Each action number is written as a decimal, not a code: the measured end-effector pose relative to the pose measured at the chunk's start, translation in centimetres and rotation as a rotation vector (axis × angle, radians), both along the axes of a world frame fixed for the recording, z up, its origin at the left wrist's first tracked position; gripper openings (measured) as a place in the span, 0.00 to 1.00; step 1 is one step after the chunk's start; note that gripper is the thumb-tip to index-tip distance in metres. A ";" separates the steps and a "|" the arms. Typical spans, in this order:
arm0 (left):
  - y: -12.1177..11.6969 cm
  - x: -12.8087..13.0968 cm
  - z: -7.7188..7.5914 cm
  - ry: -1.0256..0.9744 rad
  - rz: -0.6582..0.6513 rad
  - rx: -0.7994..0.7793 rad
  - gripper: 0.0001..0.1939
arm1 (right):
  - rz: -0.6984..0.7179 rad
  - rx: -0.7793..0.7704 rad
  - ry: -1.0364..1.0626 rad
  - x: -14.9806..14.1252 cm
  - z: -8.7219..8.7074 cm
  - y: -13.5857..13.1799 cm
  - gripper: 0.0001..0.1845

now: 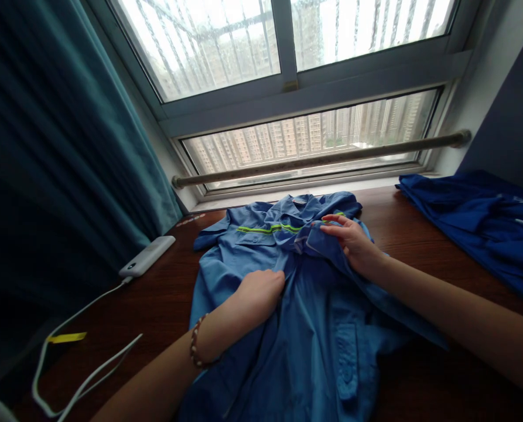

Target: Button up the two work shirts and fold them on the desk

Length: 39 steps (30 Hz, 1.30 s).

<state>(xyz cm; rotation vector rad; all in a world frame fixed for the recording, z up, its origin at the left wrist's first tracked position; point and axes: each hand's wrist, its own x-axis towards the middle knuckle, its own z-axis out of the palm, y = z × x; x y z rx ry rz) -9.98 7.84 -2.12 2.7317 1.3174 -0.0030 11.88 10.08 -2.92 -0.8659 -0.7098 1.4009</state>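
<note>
A light blue work shirt (252, 252) with a yellow-green stripe across the chest lies spread on the dark wooden surface, its collar toward the window. My left hand (261, 293) is closed on the front of the shirt near its middle; the fingertips are hidden behind the knuckles. Higher up on the right side, my right hand (351, 240) pinches the shirt's front edge between thumb and fingers and lifts it a little, so the cloth folds over. A buttoned tab (347, 363) shows on the lower right part of the cloth.
A darker blue garment (476, 217) lies at the right. On the left are a white power bank (149, 256) with a white cable (85, 308) and a teal curtain (125, 146). A metal rail (322, 158) crosses before the window.
</note>
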 end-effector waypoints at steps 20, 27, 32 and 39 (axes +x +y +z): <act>0.1 1.3 -1.3 -0.053 -0.275 -0.361 0.07 | 0.588 0.268 -0.637 -2.8 -2.4 -2.3 0.16; 2.3 1.1 -2.0 -0.149 -0.277 -0.621 0.08 | 0.374 0.610 -1.029 -2.7 -3.7 -2.2 0.22; 4.1 0.4 -2.7 -0.289 -0.287 -0.639 0.08 | 0.355 0.676 -1.054 -2.2 -4.5 -1.2 0.24; 6.1 1.2 -6.3 -0.546 -0.207 -0.143 0.03 | 0.337 0.633 -0.981 -1.0 -5.9 1.2 0.23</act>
